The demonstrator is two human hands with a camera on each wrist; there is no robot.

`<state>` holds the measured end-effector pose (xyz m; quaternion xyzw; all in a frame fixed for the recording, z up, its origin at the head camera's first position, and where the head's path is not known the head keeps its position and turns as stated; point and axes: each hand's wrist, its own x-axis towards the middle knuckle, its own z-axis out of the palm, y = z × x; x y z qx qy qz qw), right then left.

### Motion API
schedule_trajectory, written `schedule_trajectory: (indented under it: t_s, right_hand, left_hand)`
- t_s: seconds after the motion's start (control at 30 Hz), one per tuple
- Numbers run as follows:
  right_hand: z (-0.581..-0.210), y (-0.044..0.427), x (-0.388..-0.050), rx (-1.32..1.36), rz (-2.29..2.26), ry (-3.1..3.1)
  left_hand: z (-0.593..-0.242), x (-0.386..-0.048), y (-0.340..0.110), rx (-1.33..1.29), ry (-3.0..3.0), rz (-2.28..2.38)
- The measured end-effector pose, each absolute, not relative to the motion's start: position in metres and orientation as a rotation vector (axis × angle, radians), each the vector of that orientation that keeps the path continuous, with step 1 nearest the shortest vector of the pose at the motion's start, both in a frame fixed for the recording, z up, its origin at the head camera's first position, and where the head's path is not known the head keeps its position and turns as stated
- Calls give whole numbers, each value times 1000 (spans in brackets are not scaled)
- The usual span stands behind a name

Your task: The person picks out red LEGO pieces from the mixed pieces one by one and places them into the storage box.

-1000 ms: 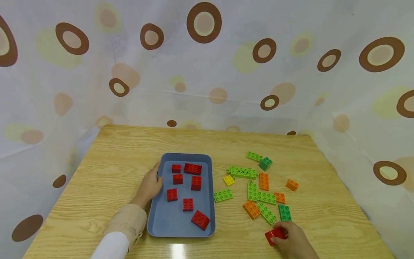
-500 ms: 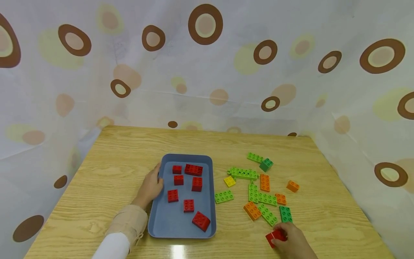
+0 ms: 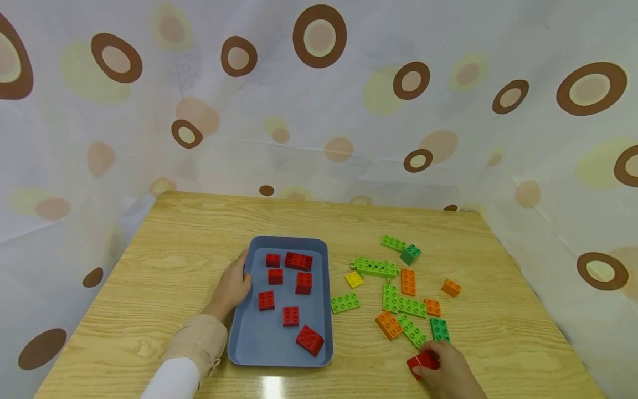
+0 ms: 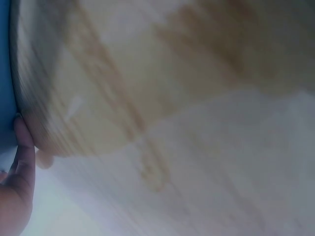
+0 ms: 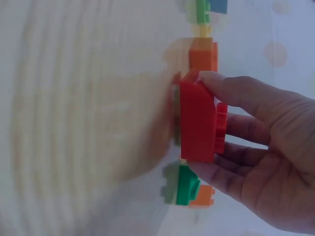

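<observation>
At the tray's left side, my left hand point(image 3: 232, 285) grips the rim of the grey-blue tray point(image 3: 279, 356), whose blue wall point(image 4: 5, 73) also shows at the edge of the left wrist view. Several red bricks lie spread inside it, such as the sloped brick point(image 3: 310, 340) near its front right corner. My right hand point(image 3: 448, 370) pinches a red toy brick point(image 3: 418, 363) at the front right of the table. The right wrist view shows this brick point(image 5: 198, 123) between thumb and fingers, with one sloped end and its studs toward the palm.
Right of the tray lie several light green bricks point(image 3: 375, 267), orange bricks point(image 3: 389, 325), a yellow brick point(image 3: 354, 279) and dark green bricks point(image 3: 440, 330). A lone orange brick point(image 3: 451, 287) sits farther right. A patterned sheet point(image 3: 329, 105) hangs behind the wooden table point(image 3: 199, 233).
My right hand, holding the red brick, has shifted very slightly left. The left hand, the tray and the loose bricks stay as they were.
</observation>
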<state>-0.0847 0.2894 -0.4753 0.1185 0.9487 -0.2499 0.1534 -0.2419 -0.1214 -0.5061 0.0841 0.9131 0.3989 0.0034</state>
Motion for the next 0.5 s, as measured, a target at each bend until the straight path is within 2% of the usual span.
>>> schedule_trajectory:
  t_s: [0.27, 0.5]
  right_hand:
    - [-445, 264, -99, 116, -758, 2865]
    - [-418, 224, -122, -47, -900, 2887]
  left_hand:
    - [-505, -242, -123, 257, 2868, 1272]
    - [-507, -242, -121, 259, 2868, 1259]
